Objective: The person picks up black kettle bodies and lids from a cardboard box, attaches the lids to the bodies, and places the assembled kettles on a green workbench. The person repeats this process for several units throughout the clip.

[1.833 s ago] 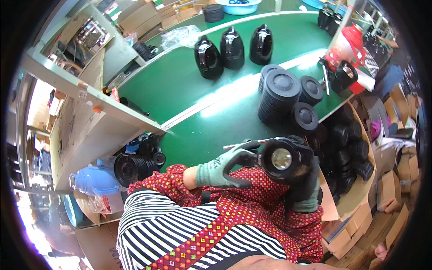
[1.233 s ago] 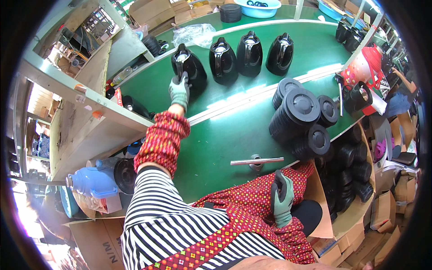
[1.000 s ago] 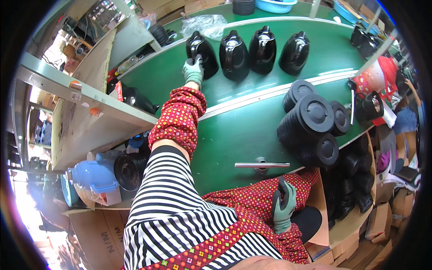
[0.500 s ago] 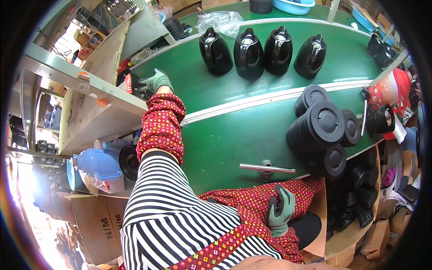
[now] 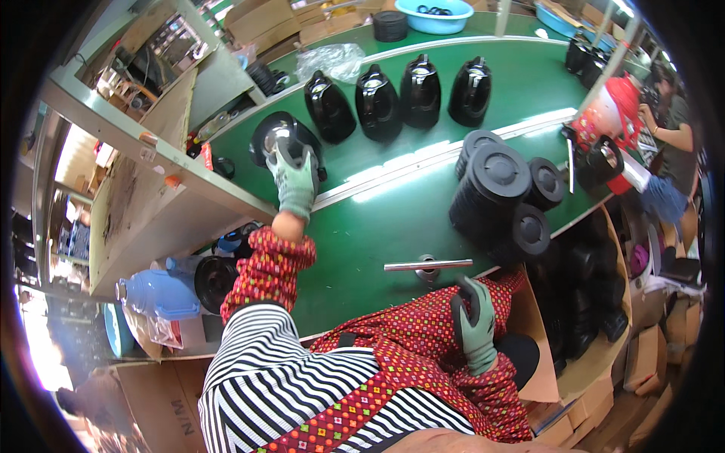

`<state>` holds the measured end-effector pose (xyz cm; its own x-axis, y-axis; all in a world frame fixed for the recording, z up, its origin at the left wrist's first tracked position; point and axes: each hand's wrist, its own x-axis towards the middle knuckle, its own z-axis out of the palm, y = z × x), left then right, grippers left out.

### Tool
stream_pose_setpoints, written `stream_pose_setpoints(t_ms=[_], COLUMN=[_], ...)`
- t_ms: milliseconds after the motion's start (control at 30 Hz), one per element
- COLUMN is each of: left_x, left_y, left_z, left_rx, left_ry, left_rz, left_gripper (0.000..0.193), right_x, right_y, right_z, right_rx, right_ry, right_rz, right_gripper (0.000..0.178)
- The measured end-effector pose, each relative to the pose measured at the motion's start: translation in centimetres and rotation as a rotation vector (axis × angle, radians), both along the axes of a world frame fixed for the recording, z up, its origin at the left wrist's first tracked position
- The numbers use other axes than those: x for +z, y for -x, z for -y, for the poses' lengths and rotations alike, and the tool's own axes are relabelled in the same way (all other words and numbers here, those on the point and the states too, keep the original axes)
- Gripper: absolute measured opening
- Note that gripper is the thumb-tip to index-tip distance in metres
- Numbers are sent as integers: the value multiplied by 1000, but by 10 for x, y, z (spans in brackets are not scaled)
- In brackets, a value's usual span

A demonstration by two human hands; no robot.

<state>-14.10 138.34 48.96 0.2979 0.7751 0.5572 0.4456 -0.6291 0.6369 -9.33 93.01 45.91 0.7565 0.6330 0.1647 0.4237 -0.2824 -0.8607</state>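
Note:
My left hand (image 5: 294,181), in a grey-green glove, grips a glossy black jug (image 5: 281,130) at the left of the green bench. The jug is tilted, and the glove hides part of it. Beyond and to the right stand several similar upright black jugs (image 5: 377,106) in a row, a metal strip between them and me. Over my lap, by the bench's near edge, my gloved right hand (image 5: 476,325) is half curled, thumb and fingers apart, holding nothing.
Stacks of round black lids (image 5: 498,170) stand on the bench at right. A metal T-shaped handle (image 5: 428,266) rises near its front edge. A cardboard box of black parts (image 5: 574,294) lies lower right, a blue jug (image 5: 158,291) at left. A slotted metal frame (image 5: 143,143) crosses the left side.
My left hand has come back from the far left with a black jug, which now shows on the bench. The view has shifted slightly. My right hand stays over my lap.

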Motion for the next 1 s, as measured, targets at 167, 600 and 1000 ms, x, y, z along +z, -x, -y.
stream_pose_setpoints(t_ms=[167, 600, 1000], left_x=[32, 113, -3], left_y=[24, 47, 1], left_z=[99, 242, 223], left_rx=[-403, -1440, -1577], left_ry=[99, -194, 1150], left_rz=[39, -194, -162], left_gripper=[36, 42, 81], right_x=[56, 124, 84], right_y=[-22, -39, 22], right_z=[-21, 25, 136], right_rx=[2, 10, -165], right_ry=[-135, -167, -648], right_rz=[35, -460, -998], right_gripper=[63, 76, 73])
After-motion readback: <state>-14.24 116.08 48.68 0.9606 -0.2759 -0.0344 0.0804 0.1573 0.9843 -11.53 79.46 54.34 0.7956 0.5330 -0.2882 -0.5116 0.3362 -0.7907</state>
